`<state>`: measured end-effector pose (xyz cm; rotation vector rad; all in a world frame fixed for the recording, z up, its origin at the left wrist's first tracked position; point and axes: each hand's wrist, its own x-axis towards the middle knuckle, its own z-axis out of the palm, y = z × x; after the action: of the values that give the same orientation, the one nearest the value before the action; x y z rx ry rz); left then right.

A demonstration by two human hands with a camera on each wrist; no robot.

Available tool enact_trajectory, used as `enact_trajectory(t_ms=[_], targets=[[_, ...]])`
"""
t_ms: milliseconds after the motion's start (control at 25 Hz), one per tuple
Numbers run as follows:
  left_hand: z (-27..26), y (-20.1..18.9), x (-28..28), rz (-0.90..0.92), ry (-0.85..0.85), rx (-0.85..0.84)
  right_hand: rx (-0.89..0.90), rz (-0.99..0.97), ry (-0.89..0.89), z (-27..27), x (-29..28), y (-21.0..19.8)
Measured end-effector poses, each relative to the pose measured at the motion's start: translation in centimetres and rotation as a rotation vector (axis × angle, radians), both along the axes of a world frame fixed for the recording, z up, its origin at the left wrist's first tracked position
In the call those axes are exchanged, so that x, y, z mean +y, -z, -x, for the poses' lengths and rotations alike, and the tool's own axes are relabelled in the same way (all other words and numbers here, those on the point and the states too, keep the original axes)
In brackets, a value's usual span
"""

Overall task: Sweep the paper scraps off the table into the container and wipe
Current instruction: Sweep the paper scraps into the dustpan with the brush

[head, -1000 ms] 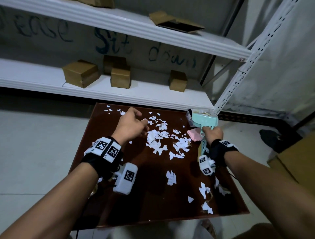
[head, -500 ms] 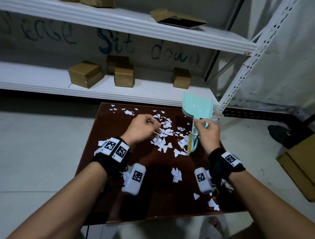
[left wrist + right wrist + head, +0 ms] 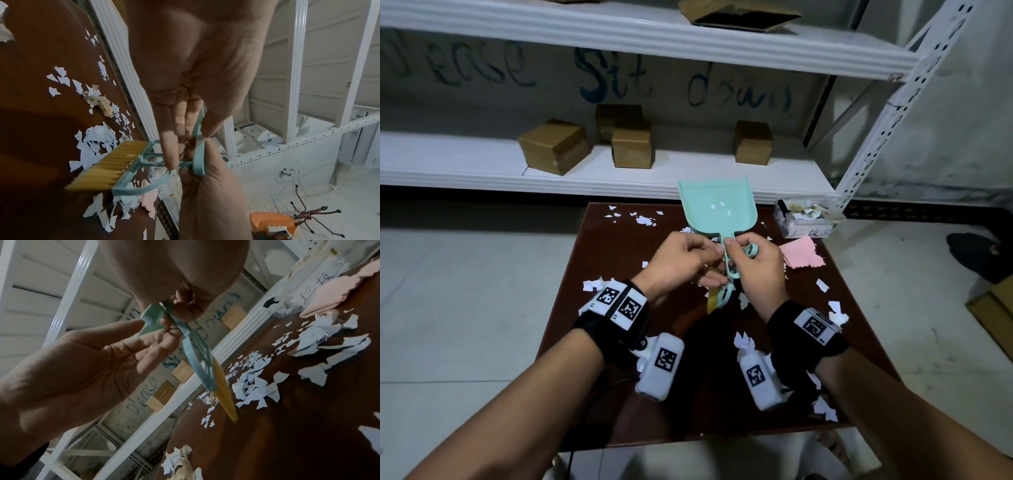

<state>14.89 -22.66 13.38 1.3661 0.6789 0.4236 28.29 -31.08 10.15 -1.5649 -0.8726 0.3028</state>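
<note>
My right hand (image 3: pixel 743 260) grips the handle of a mint dustpan (image 3: pixel 717 209), held upright above the brown table (image 3: pixel 705 411) with a few scraps stuck inside it. A mint brush (image 3: pixel 717 301) with yellow bristles hangs along that handle. My left hand (image 3: pixel 714 265) pinches the brush (image 3: pixel 115 164) between thumb and fingers. In the right wrist view my curled fingers (image 3: pixel 185 308) hold the handle above the brush (image 3: pixel 205 366). White paper scraps (image 3: pixel 645 221) lie scattered on the table, with more scraps (image 3: pixel 257 386) below the bristles. The clear container (image 3: pixel 808 219) stands at the far right corner.
A pink cloth (image 3: pixel 803 255) lies beside the container. White shelving (image 3: pixel 619 174) with several cardboard boxes runs just behind the table. Tiled floor lies left and right, with a cardboard box (image 3: pixel 996 308) on it at the right.
My right hand brought the dustpan from the container to the table's middle and turned its open face toward me. My left hand left the scraps and took hold of the brush.
</note>
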Motion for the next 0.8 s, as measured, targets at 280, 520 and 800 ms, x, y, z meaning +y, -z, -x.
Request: enact_trajectory(t_ms=[280,520,800], targets=[[0.0,0.2,0.1,-0.018,-0.110,-0.048,-0.112,0.007,-0.045,0.8,0.2,0.2],[1.2,-1.1,0.6,0.110,-0.138,-0.052,-0.227,0.025,-0.110,1.2,0.0,0.3],[1.9,-1.7,0.9,0.180,-0.190,-0.065,-0.248,-0.022,-0.155,1.2,0.0,-0.2]])
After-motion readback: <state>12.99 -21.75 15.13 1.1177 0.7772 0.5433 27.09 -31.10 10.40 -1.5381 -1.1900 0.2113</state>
